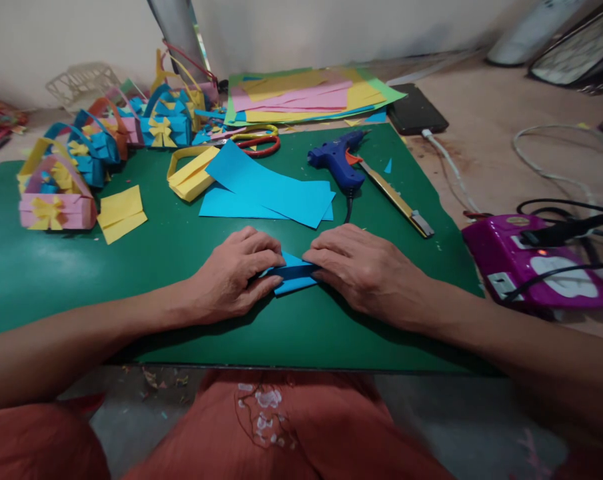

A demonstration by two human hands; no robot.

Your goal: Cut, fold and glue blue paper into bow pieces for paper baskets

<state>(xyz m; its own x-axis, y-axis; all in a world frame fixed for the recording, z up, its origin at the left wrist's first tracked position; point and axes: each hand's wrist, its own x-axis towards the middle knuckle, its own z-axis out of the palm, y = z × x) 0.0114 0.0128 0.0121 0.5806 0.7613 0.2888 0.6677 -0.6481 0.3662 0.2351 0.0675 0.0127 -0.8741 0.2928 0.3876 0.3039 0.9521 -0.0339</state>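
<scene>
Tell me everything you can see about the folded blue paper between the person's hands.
The folded blue paper is bright blue and looks like plain craft paper. Its visible middle shows a darker, shaded band running crosswise between a lighter upper part and a lighter lower strip. It sits low over the green work surface; whether it rests there is unclear. The left hand pinches its left end, the right hand its right end, and the fingers hide both ends.
</scene>
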